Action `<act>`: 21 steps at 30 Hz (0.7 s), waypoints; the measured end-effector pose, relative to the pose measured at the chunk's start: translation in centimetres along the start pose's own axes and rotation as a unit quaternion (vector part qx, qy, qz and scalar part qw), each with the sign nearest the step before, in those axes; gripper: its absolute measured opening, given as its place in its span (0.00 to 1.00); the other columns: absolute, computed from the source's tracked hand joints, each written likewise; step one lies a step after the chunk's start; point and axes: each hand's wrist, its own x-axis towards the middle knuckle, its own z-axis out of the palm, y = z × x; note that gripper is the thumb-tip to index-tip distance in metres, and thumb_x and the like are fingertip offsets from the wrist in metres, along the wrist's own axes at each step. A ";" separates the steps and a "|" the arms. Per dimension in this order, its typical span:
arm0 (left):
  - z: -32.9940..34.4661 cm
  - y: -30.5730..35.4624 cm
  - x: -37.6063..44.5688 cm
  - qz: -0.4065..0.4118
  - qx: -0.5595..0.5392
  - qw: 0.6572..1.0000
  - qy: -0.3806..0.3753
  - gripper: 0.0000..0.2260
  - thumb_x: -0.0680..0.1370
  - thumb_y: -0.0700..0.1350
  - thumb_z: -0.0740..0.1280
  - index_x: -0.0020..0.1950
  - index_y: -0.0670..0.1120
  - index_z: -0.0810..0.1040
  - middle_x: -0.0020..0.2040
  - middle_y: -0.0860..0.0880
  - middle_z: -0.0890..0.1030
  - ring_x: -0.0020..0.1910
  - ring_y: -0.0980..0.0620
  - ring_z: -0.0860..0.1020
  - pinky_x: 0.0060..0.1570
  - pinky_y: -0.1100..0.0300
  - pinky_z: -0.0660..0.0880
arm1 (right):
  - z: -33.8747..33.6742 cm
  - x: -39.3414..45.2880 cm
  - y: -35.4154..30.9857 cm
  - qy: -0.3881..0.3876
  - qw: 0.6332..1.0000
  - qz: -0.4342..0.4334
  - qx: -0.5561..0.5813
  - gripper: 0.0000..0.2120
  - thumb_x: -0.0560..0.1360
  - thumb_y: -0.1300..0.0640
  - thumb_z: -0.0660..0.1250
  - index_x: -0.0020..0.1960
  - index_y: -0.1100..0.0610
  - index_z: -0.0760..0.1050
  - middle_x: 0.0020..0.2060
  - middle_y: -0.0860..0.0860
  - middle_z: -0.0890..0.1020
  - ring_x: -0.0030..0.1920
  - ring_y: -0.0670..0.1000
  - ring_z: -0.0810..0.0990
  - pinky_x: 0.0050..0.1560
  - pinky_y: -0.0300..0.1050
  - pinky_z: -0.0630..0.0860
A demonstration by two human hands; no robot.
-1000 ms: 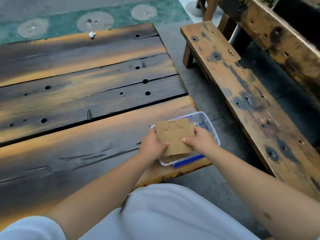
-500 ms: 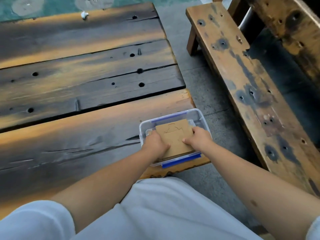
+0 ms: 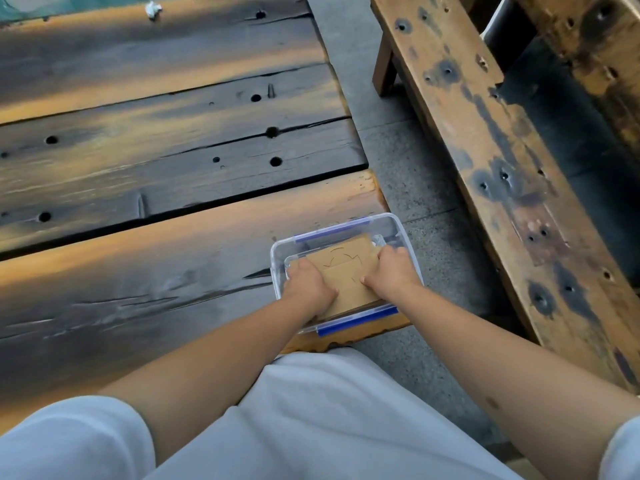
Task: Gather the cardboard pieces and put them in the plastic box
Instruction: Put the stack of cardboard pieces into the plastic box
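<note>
A clear plastic box [image 3: 391,225] with blue clips sits at the near right corner of the wooden table [image 3: 156,209]. Brown cardboard pieces [image 3: 349,271], stacked flat, lie low inside the box. My left hand [image 3: 308,289] grips the stack's left side. On the stack's right side my right hand [image 3: 389,271] holds it too. Both hands reach down into the box, and their fingers hide the stack's edges.
A weathered wooden bench [image 3: 502,168] runs along the right, with a strip of grey floor [image 3: 408,161] between it and the table. A small white scrap [image 3: 152,9] lies at the table's far edge. My lap in white clothing [image 3: 329,417] fills the foreground.
Both hands have lowered the cardboard stack from above the box down into it. The view has tilted downward.
</note>
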 end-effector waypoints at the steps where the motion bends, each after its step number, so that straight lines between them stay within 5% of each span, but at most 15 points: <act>1: 0.1 0.0 0.0 -0.007 0.006 1.000 0.008 0.36 0.71 0.57 0.72 0.69 0.41 0.60 0.68 0.39 0.65 0.64 0.39 0.70 0.59 0.49 0.71 | 0.0 0.0 -0.1 0.002 1.000 0.004 -0.006 0.31 0.69 0.47 0.75 0.65 0.59 0.67 0.64 0.58 0.69 0.60 0.60 0.74 0.59 0.52 0.74; 6: 0.8 0.2 -0.4 -0.034 -0.026 0.998 0.038 0.38 0.70 0.56 0.73 0.70 0.43 0.56 0.69 0.39 0.58 0.67 0.40 0.61 0.62 0.49 0.66 | 0.3 0.2 -0.8 0.001 1.000 0.001 -0.008 0.30 0.72 0.54 0.72 0.69 0.58 0.62 0.68 0.57 0.67 0.67 0.61 0.68 0.64 0.55 0.70; 12: 0.3 -0.3 -0.4 -0.006 -0.080 0.997 0.011 0.46 0.71 0.53 0.73 0.76 0.45 0.45 0.76 0.39 0.49 0.74 0.38 0.54 0.69 0.47 0.61 | -0.4 -0.1 -1.1 -0.021 1.000 -0.013 0.011 0.30 0.72 0.60 0.69 0.70 0.60 0.61 0.65 0.57 0.73 0.64 0.60 0.72 0.58 0.53 0.72; 16: -0.3 -0.8 -1.2 0.067 -0.086 0.994 0.021 0.45 0.73 0.52 0.71 0.77 0.48 0.43 0.78 0.42 0.39 0.76 0.39 0.44 0.73 0.46 0.52 | -0.5 -1.2 -1.1 -0.014 0.999 -0.031 0.040 0.32 0.70 0.58 0.70 0.70 0.58 0.60 0.64 0.57 0.73 0.64 0.60 0.72 0.59 0.53 0.72; 21: -2.3 -2.3 -3.0 0.187 -0.063 0.978 0.069 0.37 0.75 0.51 0.68 0.76 0.51 0.49 0.77 0.45 0.37 0.77 0.42 0.47 0.71 0.48 0.57 | -0.1 -2.8 -1.0 0.037 0.990 -0.114 0.072 0.35 0.70 0.52 0.71 0.71 0.56 0.60 0.69 0.54 0.69 0.68 0.58 0.66 0.66 0.54 0.68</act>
